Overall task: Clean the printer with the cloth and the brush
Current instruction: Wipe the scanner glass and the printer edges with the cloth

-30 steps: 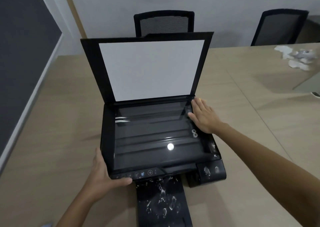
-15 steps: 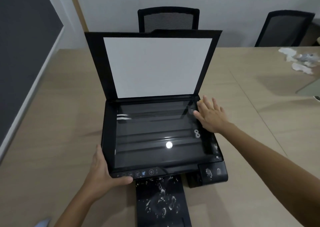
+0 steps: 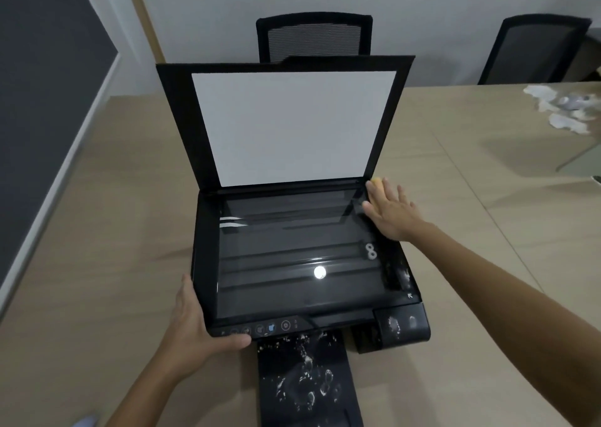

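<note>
A black printer [image 3: 205,264] sits on the table with its scanner lid [image 3: 292,127] raised, white pad facing me. The scanner glass [image 3: 292,257] shows reflections and streaks. My left hand [image 3: 195,332] grips the printer's front left corner, thumb on the control strip. My right hand [image 3: 392,213] lies flat, fingers spread, on the printer's right rear edge beside the glass. A small piece of yellow cloth [image 3: 377,182] peeks out under its fingertips; the remainder is hidden. No brush is in view. White smudges cover the output tray [image 3: 302,384] and the ink tank block [image 3: 401,324].
The wooden table [image 3: 97,231] stretches to both sides of the printer. Crumpled white papers [image 3: 559,108] lie at the far right. Two black mesh chairs [image 3: 313,36] [image 3: 533,49] stand behind the table. A dark wall panel runs along the left.
My right hand has slid along the printer's right edge towards the lid hinge, and the yellow cloth now shows at its fingertips. My left hand has kept its grip.
</note>
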The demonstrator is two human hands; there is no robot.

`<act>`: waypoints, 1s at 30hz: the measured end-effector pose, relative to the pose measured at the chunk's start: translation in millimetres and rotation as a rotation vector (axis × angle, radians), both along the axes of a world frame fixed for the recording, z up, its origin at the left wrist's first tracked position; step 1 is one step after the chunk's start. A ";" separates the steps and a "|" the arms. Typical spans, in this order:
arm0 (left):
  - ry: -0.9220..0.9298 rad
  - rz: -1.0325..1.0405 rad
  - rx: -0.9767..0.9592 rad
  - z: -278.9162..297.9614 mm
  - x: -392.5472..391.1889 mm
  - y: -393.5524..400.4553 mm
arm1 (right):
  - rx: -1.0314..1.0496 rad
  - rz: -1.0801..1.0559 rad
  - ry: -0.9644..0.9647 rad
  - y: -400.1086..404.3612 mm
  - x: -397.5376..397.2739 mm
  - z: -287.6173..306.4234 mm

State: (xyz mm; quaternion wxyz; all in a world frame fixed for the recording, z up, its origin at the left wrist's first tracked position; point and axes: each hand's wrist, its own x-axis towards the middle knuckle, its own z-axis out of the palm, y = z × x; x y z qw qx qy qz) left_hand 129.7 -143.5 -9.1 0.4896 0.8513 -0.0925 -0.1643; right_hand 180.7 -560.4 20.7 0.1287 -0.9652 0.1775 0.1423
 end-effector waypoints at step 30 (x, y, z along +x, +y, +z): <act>0.049 -0.006 -0.005 -16.0 7.9 5.4 | 0.019 0.238 -0.233 33.0 -183.5 -30.6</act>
